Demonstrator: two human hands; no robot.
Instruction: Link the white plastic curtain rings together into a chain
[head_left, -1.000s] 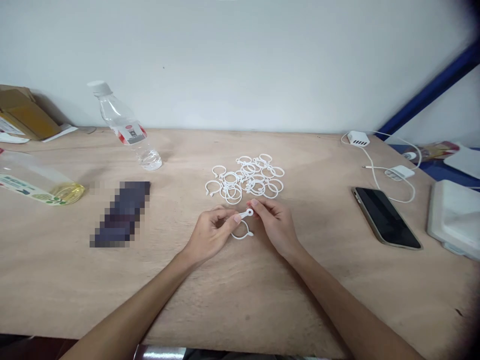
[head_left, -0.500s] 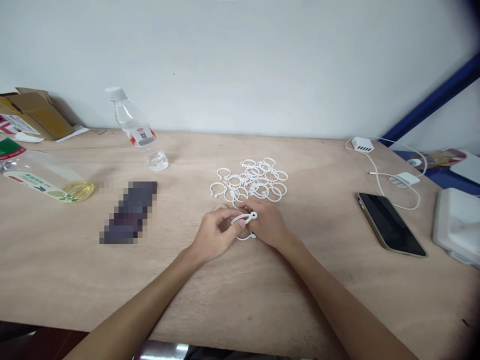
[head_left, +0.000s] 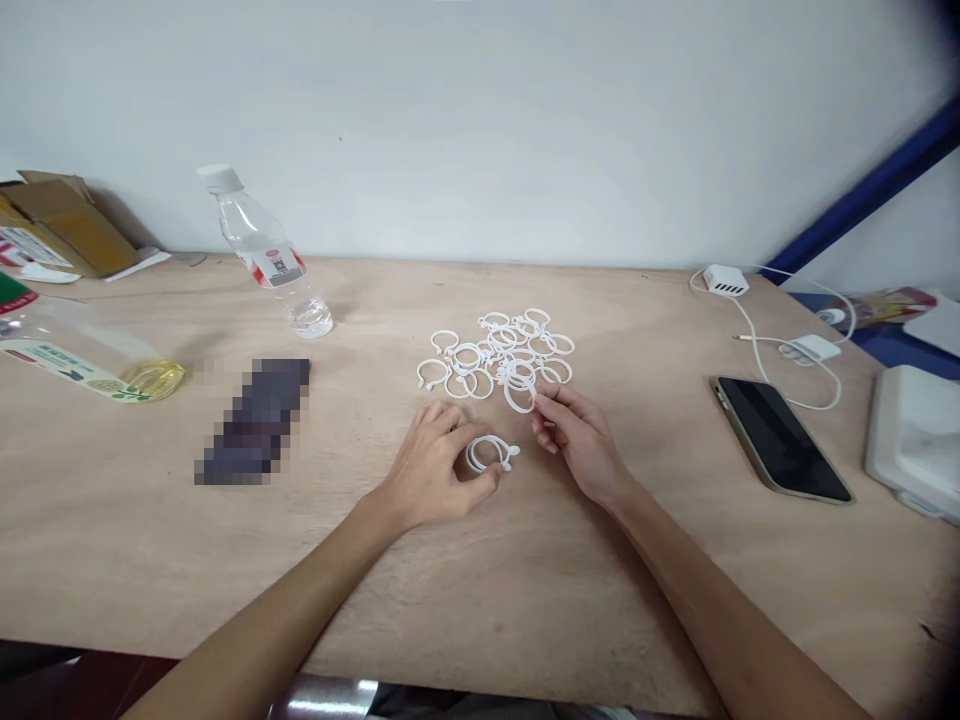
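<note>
Two white plastic curtain rings, one overlapping the other, are at the table's middle, each with a small eyelet end toward the right. My left hand curls round them from the left, thumb and index finger against their edges. To the right, my right hand pinches another white curtain ring between thumb and forefinger, at the near side of the pile. That pile of several similar curtain rings lies just beyond both hands, many rings overlapping.
A water bottle, an oil bottle and a pixelated dark object are on the left, with a cardboard box behind. On the right are a phone, white charger, cable and white case.
My hands have drawn apart. The right hand moved right and away from me to the pile and took hold of a ring. The left hand lowered its ring onto the other one.
</note>
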